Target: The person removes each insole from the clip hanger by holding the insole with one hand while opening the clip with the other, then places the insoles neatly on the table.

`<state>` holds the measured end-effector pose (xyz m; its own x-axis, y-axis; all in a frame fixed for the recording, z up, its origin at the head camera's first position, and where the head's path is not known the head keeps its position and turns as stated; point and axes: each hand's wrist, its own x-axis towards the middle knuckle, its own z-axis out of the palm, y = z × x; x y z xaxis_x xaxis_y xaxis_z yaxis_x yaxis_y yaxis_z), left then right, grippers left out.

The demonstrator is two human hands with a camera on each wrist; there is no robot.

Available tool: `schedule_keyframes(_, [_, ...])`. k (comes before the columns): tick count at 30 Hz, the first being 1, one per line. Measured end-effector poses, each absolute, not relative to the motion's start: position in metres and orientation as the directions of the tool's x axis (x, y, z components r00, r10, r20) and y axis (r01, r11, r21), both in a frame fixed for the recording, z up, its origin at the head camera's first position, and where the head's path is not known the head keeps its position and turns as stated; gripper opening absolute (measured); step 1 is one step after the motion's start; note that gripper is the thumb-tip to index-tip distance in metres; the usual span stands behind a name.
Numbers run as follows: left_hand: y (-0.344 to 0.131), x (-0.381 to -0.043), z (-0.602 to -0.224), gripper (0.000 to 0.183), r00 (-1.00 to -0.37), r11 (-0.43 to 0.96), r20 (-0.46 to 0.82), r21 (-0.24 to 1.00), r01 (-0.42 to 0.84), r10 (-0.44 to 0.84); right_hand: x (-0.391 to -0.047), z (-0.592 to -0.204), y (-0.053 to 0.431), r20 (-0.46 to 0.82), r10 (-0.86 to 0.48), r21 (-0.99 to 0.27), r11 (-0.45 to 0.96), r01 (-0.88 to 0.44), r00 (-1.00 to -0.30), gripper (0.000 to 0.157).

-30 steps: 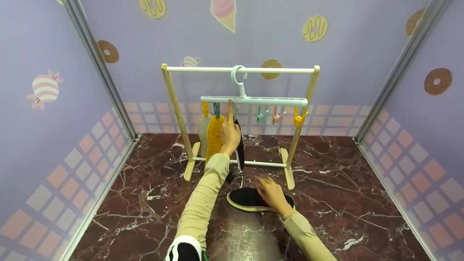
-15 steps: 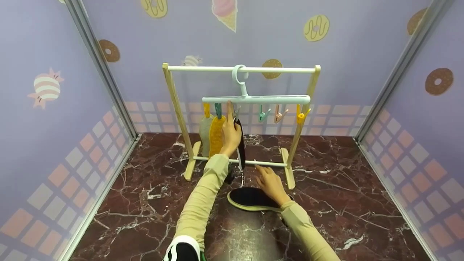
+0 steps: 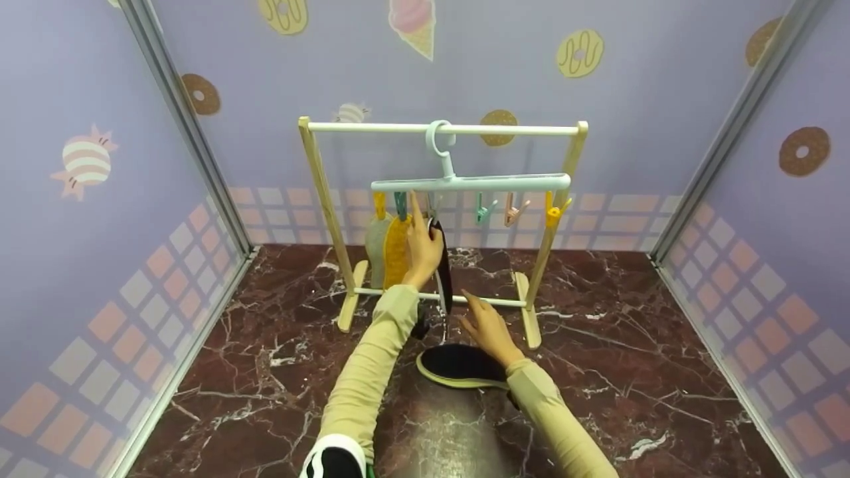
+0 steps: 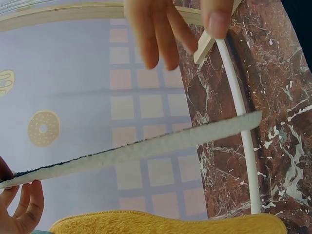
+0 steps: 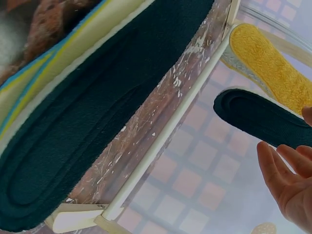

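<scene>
My left hand (image 3: 424, 249) pinches the top of a dark insole with a white underside (image 4: 122, 151), seen edge-on in the left wrist view, thumb on one side and fingers on the other. Its index finger points up to the pale hanger (image 3: 505, 182), beside the third clip (image 3: 431, 202). The dark insole hangs down from the hand. My right hand (image 3: 490, 325) is lower and to the right, fingers extended and holding nothing. Under it on the tabletop lies another dark insole (image 5: 97, 97), with pale yellow, blue-edged layers beneath.
A grey-green insole (image 3: 377, 252) and a fuzzy yellow insole (image 3: 396, 249) hang from clips at the left. Green (image 3: 485, 211), pink (image 3: 514, 211) and yellow (image 3: 556, 211) clips hang at right. A wooden rack (image 3: 518, 129) carries the hanger. A black-and-white item (image 3: 335, 458) shows below.
My right hand has risen from over the lying insole toward the rack's lower bar. The left index finger has shifted slightly left and down; the held insole has stayed nearly in place.
</scene>
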<state>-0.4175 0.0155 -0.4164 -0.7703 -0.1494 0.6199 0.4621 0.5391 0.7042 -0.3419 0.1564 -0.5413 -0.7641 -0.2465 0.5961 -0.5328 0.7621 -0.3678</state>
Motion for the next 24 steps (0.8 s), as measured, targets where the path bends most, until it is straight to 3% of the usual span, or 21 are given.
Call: schedule_keyframes(24, [0.021, -0.413, -0.411, 0.073, -0.781, 0.580, 0.610, 0.687, 0.438, -0.134, -0.360, -0.526, 0.140, 0.530, -0.220, -0.430, 0.762, -0.483, -0.819, 0.057])
